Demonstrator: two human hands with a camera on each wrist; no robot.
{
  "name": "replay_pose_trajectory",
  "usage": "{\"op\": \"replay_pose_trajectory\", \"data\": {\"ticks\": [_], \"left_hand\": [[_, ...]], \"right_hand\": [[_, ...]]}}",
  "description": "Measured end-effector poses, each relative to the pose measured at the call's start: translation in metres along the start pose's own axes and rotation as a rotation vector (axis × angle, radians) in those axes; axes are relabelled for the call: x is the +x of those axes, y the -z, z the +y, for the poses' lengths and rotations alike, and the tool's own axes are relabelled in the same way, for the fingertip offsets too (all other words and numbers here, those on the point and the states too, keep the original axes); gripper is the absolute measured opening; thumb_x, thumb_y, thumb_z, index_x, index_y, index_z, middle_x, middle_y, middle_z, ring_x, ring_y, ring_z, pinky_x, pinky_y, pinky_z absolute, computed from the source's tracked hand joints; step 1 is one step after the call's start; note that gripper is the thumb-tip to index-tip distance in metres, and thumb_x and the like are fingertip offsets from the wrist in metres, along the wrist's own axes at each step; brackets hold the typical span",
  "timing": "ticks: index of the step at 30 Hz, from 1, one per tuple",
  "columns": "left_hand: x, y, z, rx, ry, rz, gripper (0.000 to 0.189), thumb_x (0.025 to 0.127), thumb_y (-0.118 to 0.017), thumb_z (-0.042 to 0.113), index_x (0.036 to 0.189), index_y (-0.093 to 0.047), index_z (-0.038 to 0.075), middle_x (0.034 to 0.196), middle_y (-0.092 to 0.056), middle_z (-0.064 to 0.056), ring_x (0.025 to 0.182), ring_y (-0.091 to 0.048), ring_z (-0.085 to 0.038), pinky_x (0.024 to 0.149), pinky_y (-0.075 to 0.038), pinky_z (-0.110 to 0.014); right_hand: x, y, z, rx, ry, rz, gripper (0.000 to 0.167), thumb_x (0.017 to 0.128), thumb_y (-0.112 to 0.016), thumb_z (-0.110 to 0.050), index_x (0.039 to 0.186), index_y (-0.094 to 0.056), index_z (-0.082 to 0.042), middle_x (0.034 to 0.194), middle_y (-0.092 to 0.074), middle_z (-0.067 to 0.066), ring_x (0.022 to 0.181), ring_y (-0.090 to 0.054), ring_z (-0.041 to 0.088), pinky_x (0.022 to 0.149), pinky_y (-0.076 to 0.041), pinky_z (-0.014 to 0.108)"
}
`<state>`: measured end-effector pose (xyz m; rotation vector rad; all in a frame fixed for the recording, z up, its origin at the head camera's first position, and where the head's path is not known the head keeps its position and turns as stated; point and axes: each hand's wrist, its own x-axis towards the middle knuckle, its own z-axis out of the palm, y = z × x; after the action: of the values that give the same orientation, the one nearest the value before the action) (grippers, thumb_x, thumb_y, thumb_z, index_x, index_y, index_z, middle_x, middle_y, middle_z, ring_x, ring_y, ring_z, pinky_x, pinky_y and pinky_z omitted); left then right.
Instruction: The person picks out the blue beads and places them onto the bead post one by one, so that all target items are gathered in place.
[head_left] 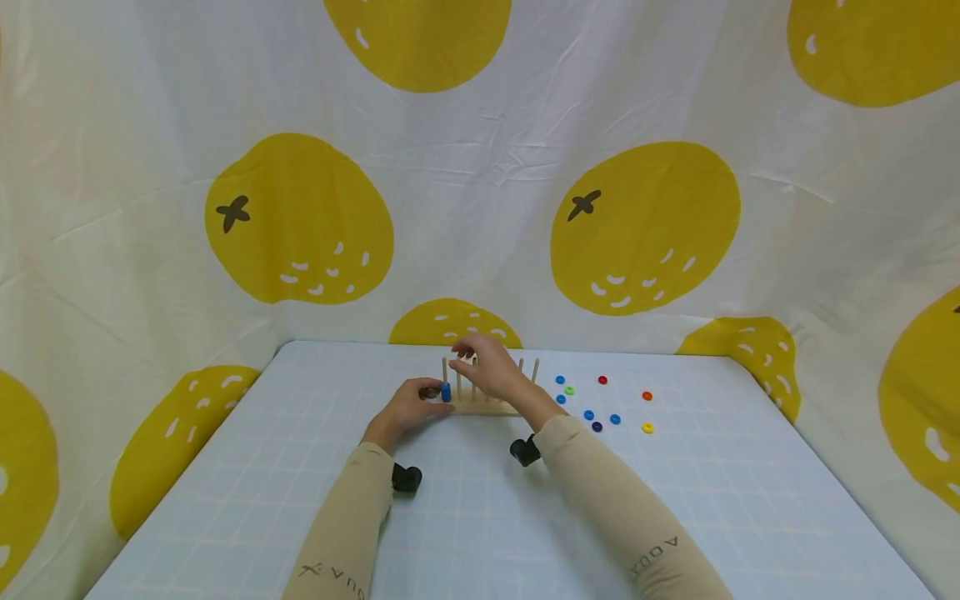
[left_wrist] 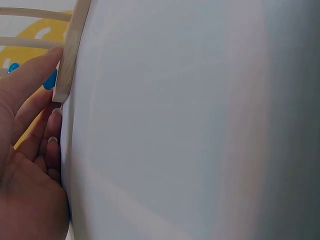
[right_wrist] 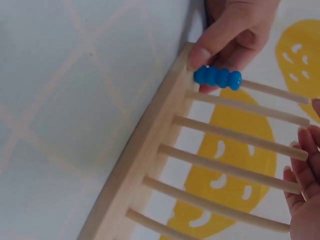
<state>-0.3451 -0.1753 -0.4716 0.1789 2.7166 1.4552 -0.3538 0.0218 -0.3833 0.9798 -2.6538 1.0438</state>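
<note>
A wooden peg rack [right_wrist: 145, 135] with a row of upright pegs stands on the table. Several blue rings [right_wrist: 217, 77] are stacked on its leftmost peg. My left hand [head_left: 407, 408] grips the left end of the rack's base, thumb in front and fingers behind, close to the blue stack. In the left wrist view the thumb lies against the wooden base [left_wrist: 72, 55]. My right hand [head_left: 487, 367] is raised beside the peg tops, its fingers loosely bent and apart from the thumb. No ring shows in it, though part of this hand is outside the right wrist view.
Loose rings lie to the right of the rack: several blue, a green ring [head_left: 569, 390], a dark purple ring [head_left: 597, 427], a yellow ring [head_left: 648, 428] and red or orange ones [head_left: 647, 396]. A patterned curtain [head_left: 472, 208] hangs behind the table [head_left: 465, 525].
</note>
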Motion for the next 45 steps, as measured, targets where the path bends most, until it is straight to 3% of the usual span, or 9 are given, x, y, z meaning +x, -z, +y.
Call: {"op": "replay_pose_trajectory", "data": {"ticks": [8, 19, 28, 35, 45], "left_hand": [[0.000, 0.001, 0.001, -0.005, 0.016, 0.002, 0.054, 0.086, -0.085, 0.020, 0.132, -0.065, 0.000, 0.123, -0.068, -0.014, 0.113, -0.060, -0.029, 0.102, -0.049, -0.047], [0.000, 0.003, 0.002, -0.003, 0.033, 0.011, 0.056, 0.087, -0.083, 0.020, 0.136, -0.062, 0.000, 0.127, -0.066, -0.015, 0.117, -0.058, -0.031, 0.104, -0.048, -0.047], [-0.004, -0.001, 0.001, -0.018, 0.023, 0.011, 0.055, 0.086, -0.084, 0.019, 0.133, -0.064, -0.001, 0.124, -0.066, -0.015, 0.114, -0.059, -0.031, 0.103, -0.048, -0.047], [-0.005, -0.002, 0.002, -0.020, 0.029, 0.019, 0.054, 0.086, -0.084, 0.018, 0.133, -0.064, -0.001, 0.123, -0.066, -0.015, 0.113, -0.059, -0.031, 0.102, -0.049, -0.047], [0.001, -0.005, -0.003, -0.009, 0.053, 0.014, 0.057, 0.086, -0.085, 0.022, 0.135, -0.064, 0.003, 0.125, -0.066, -0.012, 0.115, -0.058, -0.029, 0.103, -0.048, -0.047]], "right_hand": [[-0.015, 0.023, 0.001, -0.032, -0.006, 0.005, 0.033, 0.099, -0.069, -0.018, 0.125, -0.065, 0.001, 0.121, -0.065, 0.016, 0.112, -0.060, 0.034, 0.097, -0.051, 0.044], [-0.039, 0.056, 0.017, -0.068, 0.003, 0.057, 0.030, 0.097, -0.072, -0.016, 0.123, -0.067, -0.001, 0.116, -0.064, 0.011, 0.106, -0.060, 0.029, 0.093, -0.052, 0.042], [-0.070, 0.079, 0.031, -0.079, -0.021, 0.091, 0.032, 0.097, -0.073, -0.016, 0.123, -0.066, 0.000, 0.118, -0.066, 0.013, 0.105, -0.059, 0.027, 0.092, -0.052, 0.045], [-0.093, 0.094, 0.045, -0.092, -0.064, 0.112, 0.031, 0.096, -0.073, -0.016, 0.123, -0.066, -0.001, 0.117, -0.066, 0.010, 0.105, -0.060, 0.028, 0.091, -0.052, 0.045], [-0.124, 0.110, 0.070, -0.111, -0.170, 0.091, 0.032, 0.097, -0.072, -0.018, 0.123, -0.065, -0.001, 0.117, -0.066, 0.016, 0.105, -0.060, 0.031, 0.091, -0.053, 0.047]]}}
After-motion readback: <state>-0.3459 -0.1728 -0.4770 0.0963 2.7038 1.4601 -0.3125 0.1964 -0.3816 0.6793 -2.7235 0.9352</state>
